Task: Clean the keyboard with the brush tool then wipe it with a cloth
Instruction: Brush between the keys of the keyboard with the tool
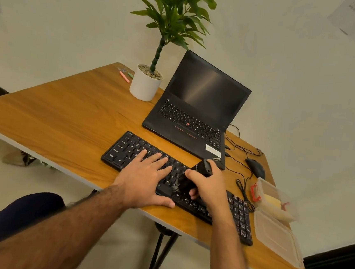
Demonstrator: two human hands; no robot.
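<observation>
A black full-size keyboard [128,149] lies slantwise on the wooden desk near its front edge. My left hand [144,180] rests flat on the keyboard's middle keys, fingers spread, holding nothing. My right hand [207,185] grips a black brush tool [192,178], its bristle end pressed down on the keys just right of the left hand. The brush's upper body sticks out above my fingers. No cloth is plainly visible.
An open black laptop [195,114] stands behind the keyboard. A potted plant [145,84] and pens [124,76] sit at the back. A black mouse [255,168] with cables lies to the right, beside an open clear plastic box [275,228]. The desk's edge [41,161] runs close below the keyboard.
</observation>
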